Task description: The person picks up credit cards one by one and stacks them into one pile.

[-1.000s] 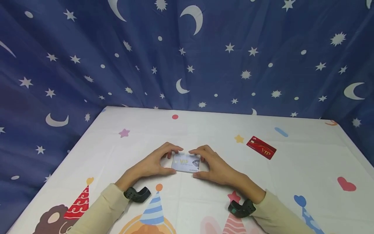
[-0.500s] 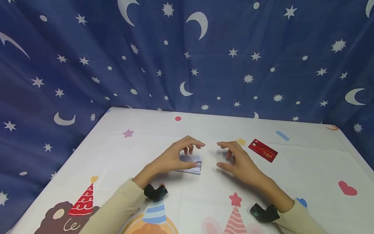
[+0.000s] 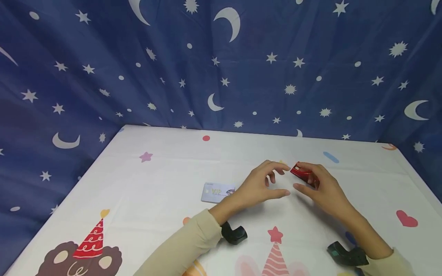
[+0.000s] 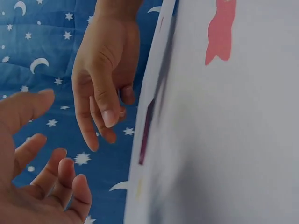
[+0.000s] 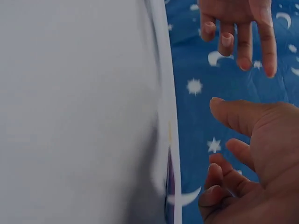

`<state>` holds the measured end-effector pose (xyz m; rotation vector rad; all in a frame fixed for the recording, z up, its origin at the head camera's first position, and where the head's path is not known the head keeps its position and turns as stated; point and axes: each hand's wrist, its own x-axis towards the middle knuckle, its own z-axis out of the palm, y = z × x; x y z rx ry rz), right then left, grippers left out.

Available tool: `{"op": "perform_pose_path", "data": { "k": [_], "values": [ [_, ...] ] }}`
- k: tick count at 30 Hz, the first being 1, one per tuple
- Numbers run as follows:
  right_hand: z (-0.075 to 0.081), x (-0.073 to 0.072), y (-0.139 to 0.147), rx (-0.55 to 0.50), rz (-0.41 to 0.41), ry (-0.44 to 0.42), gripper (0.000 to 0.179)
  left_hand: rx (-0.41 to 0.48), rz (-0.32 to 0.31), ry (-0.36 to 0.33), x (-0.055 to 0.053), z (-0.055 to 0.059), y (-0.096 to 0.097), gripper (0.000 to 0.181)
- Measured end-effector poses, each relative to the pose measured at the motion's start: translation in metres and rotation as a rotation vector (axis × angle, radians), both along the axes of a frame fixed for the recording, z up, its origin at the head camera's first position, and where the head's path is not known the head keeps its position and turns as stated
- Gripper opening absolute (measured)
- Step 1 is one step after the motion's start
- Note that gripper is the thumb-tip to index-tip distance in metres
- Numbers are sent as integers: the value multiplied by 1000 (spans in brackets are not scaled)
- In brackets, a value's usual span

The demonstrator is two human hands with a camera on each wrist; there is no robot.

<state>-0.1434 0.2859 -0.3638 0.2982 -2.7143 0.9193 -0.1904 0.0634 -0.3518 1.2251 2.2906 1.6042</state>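
A red VIP card (image 3: 301, 174) lies on the table at the right, its lower right part hidden behind my right hand (image 3: 326, 191). That hand hovers over the card with bent, spread fingers and thumb apart, holding nothing. My left hand (image 3: 260, 184) is just left of the card, thumb and fingers parted with nothing between them. A silvery VIP card (image 3: 215, 192) lies flat near the middle, one corner covered by the left wrist. In the left wrist view the red card (image 4: 146, 133) shows as a thin dark strip beyond the hands.
A white tablecloth (image 3: 172, 165) printed with party hats, stars and hearts covers the table. Behind its far edge hangs a dark blue curtain (image 3: 155, 69) with moons and stars. Both wrists wear black camera mounts (image 3: 235, 234).
Both hands have left the silvery card, which they framed a second ago, and moved right to the red card. The silvery card stays in place; the red card is now partly covered.
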Motion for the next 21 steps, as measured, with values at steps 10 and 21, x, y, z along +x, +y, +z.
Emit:
{"op": "perform_pose_path", "data": {
  "k": [10,21],
  "values": [
    [-10,-4,29,35,-138,-8,59,16,90,-115,-1,-25,47,50],
    [-29,-9,40,52,-270,-59,68,-9,160,-18,-15,-41,65,50]
  ]
}}
